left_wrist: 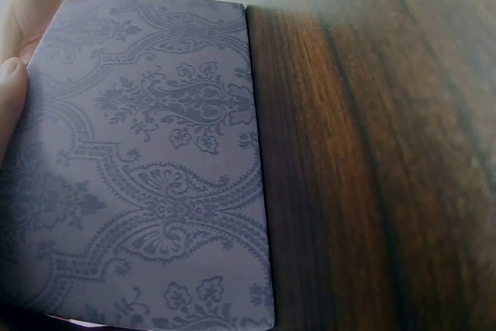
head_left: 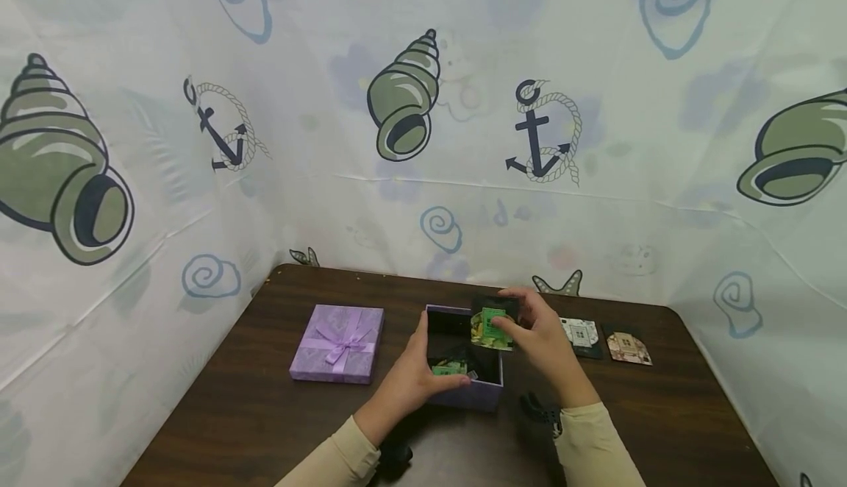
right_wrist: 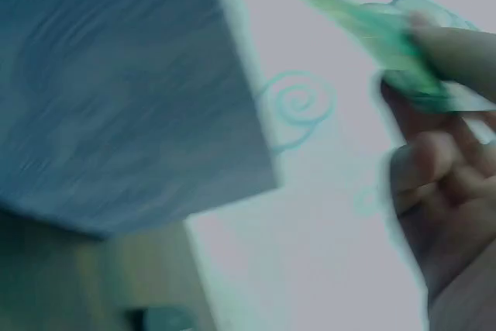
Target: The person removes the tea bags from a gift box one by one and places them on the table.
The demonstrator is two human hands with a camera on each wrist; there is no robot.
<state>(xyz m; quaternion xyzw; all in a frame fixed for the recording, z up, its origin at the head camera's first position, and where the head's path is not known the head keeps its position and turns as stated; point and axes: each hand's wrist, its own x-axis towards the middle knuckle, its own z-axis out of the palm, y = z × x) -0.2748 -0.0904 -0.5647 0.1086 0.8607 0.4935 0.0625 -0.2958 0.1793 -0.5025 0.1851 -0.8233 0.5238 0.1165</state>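
Observation:
A lilac open-topped box [head_left: 473, 397] with a dark inside stands on the table in the head view. My left hand [head_left: 410, 373] holds it, fingers along the left side and thumb over the front rim. Above the box's right rim, my right hand [head_left: 544, 336] pinches a flat black-and-green packet [head_left: 488, 331] between thumb and fingers. Another green-labelled packet [head_left: 450, 369] lies inside the box, partly hidden by my left thumb. The left wrist view shows the box's patterned wall [left_wrist: 155, 153]. In the blurred right wrist view, the pinched packet [right_wrist: 380, 36] appears edge-on, apart from the box.
The lilac box lid [head_left: 340, 343] with its ribbon bow lies on the table [head_left: 265, 406] to the left. A white-and-dark packet [head_left: 582, 336] and a brownish packet [head_left: 629, 347] lie to the right. A patterned curtain [head_left: 463, 215] closes off the table's back.

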